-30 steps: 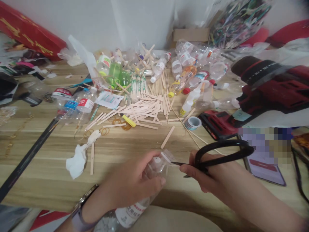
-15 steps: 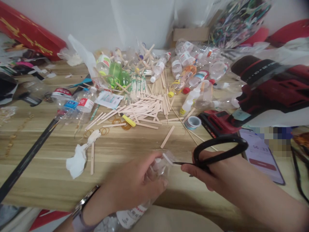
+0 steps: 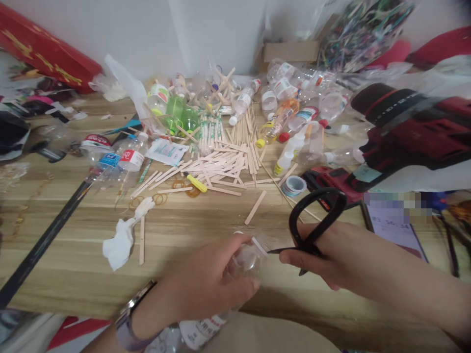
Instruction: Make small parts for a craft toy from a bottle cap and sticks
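Observation:
My left hand [image 3: 217, 279] is wrapped round a clear plastic bottle [image 3: 206, 329] with a white label. The bottle lies tilted near the table's front edge, and part of it is hidden under my hand and wrist. A strip of clear plastic sticks up at the bottle's end beside my fingers. In my right hand [image 3: 324, 255] is a pair of scissors [image 3: 299, 247] with black loop handles. Their pointed tip is at the plastic strip; whether it cuts into the plastic I cannot tell.
Wooden craft sticks [image 3: 224, 166] lie heaped mid-table, near a yellow-handled screwdriver [image 3: 196, 183]. Plastic bottles [image 3: 283, 88] crowd the back. A red cordless drill [image 3: 415, 137] stands at right beside a phone [image 3: 393, 228]. A crumpled tissue [image 3: 119, 245] lies at left, near a long black bar [image 3: 44, 245].
The scissors' handle loops have turned more upright and shifted left, with the handles spread further apart. My left hand and the bottle have moved slightly right.

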`<act>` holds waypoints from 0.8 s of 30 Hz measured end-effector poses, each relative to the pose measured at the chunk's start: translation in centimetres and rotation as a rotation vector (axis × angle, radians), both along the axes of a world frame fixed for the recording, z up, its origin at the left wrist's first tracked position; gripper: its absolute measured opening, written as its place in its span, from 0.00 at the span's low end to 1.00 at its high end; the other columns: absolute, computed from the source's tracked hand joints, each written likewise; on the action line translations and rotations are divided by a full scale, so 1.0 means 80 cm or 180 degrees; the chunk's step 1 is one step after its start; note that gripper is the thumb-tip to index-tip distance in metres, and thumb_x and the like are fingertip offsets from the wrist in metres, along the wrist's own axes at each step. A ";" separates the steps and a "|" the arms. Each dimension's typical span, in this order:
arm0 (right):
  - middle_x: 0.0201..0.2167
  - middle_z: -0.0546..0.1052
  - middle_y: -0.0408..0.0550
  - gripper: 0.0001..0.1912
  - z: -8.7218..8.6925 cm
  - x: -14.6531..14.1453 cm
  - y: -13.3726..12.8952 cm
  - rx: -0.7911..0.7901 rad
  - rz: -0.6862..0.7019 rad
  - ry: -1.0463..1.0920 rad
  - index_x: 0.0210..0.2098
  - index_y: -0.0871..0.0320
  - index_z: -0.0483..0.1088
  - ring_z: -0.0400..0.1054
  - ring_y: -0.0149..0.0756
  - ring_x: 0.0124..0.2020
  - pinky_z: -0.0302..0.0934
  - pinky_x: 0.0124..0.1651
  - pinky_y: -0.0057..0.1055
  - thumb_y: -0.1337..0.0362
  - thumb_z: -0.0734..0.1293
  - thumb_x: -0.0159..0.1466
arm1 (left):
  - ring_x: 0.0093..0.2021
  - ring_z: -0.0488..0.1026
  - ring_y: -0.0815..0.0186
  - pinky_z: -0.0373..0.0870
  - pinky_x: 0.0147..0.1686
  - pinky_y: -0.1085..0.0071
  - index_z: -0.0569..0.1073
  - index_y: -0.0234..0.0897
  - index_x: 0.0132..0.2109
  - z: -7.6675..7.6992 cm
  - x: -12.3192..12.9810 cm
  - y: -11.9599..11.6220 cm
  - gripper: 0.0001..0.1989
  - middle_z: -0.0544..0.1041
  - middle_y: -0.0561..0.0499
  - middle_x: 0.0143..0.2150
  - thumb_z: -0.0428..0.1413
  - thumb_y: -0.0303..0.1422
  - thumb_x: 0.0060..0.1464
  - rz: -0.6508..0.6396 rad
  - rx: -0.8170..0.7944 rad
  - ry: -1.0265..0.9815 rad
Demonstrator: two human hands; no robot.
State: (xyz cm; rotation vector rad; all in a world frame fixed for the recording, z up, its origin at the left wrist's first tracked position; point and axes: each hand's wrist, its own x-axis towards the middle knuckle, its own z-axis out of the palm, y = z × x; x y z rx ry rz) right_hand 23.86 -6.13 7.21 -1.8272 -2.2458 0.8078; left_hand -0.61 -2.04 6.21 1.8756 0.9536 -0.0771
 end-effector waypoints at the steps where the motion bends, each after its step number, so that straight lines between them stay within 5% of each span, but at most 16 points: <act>1: 0.19 0.72 0.41 0.14 0.000 0.000 -0.001 0.0299 0.0063 -0.0186 0.28 0.54 0.65 0.65 0.33 0.16 0.48 0.20 0.29 0.52 0.66 0.64 | 0.41 0.74 0.57 0.68 0.37 0.66 0.63 0.47 0.64 -0.001 0.001 0.000 0.28 0.78 0.49 0.45 0.52 0.47 0.58 -0.0004 0.0000 0.0007; 5: 0.22 0.74 0.43 0.08 0.008 -0.001 -0.001 0.0546 0.0185 -0.0513 0.31 0.54 0.67 0.67 0.35 0.19 0.50 0.22 0.29 0.58 0.68 0.62 | 0.41 0.74 0.56 0.69 0.38 0.65 0.62 0.46 0.64 -0.003 0.005 -0.002 0.28 0.78 0.48 0.45 0.52 0.46 0.58 0.0013 -0.0007 0.0020; 12: 0.09 0.62 0.34 0.17 0.009 0.013 0.014 -0.1271 -0.0002 0.0601 0.25 0.54 0.61 0.60 0.29 0.13 0.49 0.17 0.23 0.51 0.63 0.64 | 0.41 0.74 0.56 0.69 0.40 0.65 0.61 0.46 0.64 -0.003 0.003 -0.002 0.31 0.77 0.47 0.45 0.53 0.49 0.57 -0.0095 -0.0108 -0.0068; 18: 0.11 0.60 0.33 0.16 0.008 0.011 0.025 -0.1925 0.0424 0.1283 0.25 0.55 0.61 0.56 0.26 0.15 0.50 0.21 0.23 0.55 0.62 0.65 | 0.43 0.74 0.55 0.68 0.42 0.64 0.60 0.46 0.66 0.003 0.007 -0.002 0.32 0.77 0.47 0.48 0.54 0.49 0.57 -0.0287 -0.0113 -0.0115; 21: 0.12 0.60 0.33 0.15 0.014 0.014 0.024 -0.1877 0.0482 0.1480 0.25 0.55 0.62 0.56 0.26 0.15 0.49 0.20 0.23 0.55 0.63 0.65 | 0.43 0.74 0.57 0.68 0.41 0.65 0.59 0.47 0.66 0.003 0.005 -0.001 0.33 0.77 0.48 0.49 0.55 0.48 0.57 -0.0262 -0.0171 -0.0245; 24: 0.12 0.64 0.37 0.19 0.017 0.016 0.013 -0.1135 0.0285 0.1308 0.24 0.55 0.63 0.61 0.29 0.17 0.53 0.23 0.25 0.51 0.60 0.67 | 0.46 0.73 0.57 0.68 0.43 0.65 0.57 0.49 0.67 -0.006 -0.003 0.004 0.33 0.76 0.49 0.51 0.55 0.48 0.57 0.0064 -0.0360 -0.0342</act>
